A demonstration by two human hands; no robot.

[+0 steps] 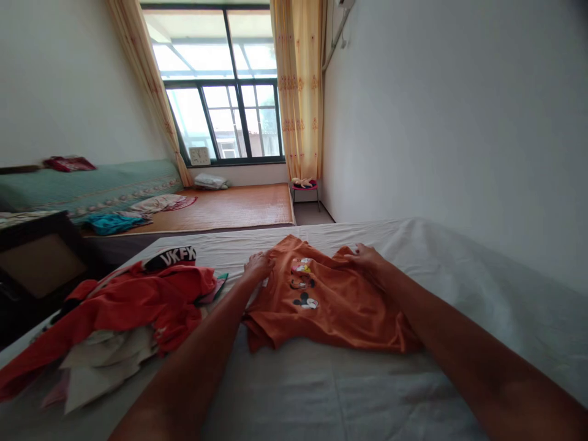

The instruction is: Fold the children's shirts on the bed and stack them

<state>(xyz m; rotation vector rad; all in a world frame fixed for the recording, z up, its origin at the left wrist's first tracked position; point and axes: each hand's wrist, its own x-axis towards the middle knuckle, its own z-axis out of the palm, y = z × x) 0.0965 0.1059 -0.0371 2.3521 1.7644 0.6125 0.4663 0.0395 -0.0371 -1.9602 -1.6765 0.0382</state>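
An orange T-shirt (pixel 340 306) with cartoon mouse prints lies sideways and rumpled on the white bed sheet, its collar toward the left. My left hand (pixel 260 266) is at the collar and shoulder, fingers curled onto the cloth. Across the shirt, my right hand (pixel 368 257) pinches the far edge between thumb and fingers, lifting a small fold. My right forearm passes over the lower right part of the shirt and hides some of it.
Left of my left arm is a heap of clothes with a red garment (pixel 151 300) on top. A second bed (pixel 229 205) with a brown mat stands beyond, below the window. A dark cabinet (pixel 41 269) is at the left, and a white wall (pixel 459 122) at the right.
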